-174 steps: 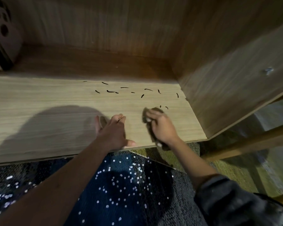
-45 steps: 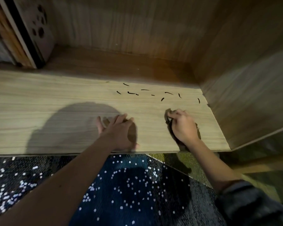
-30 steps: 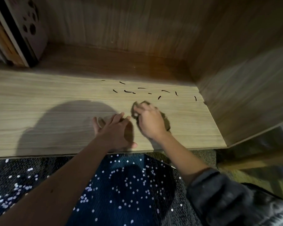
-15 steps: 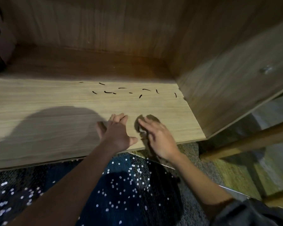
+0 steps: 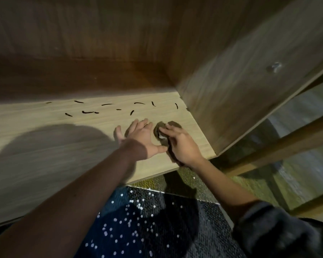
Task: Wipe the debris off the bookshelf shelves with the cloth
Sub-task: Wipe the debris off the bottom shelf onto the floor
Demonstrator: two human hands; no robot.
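Observation:
A light wooden shelf [image 5: 45, 138] carries several small dark debris strands [image 5: 88, 112] in a row near its back. My right hand [image 5: 181, 144] presses a small dark cloth [image 5: 159, 128] flat on the shelf, just in front of the debris, near the right side panel. Most of the cloth is hidden under the fingers. My left hand [image 5: 140, 138] rests flat on the shelf with fingers spread, its thumb touching the right hand and cloth.
The bookshelf's right side panel [image 5: 250, 86] stands close to my right hand, with the back panel [image 5: 101, 34] behind. Below the shelf edge lie a dark speckled fabric [image 5: 138, 220] and a green mat [image 5: 259, 183]. A wooden bar [image 5: 287, 142] crosses at right.
My right hand with the cloth has stayed near the left hand and shifted slightly forward. The camera has tilted, so the shelf looks slanted. The debris row lies unchanged.

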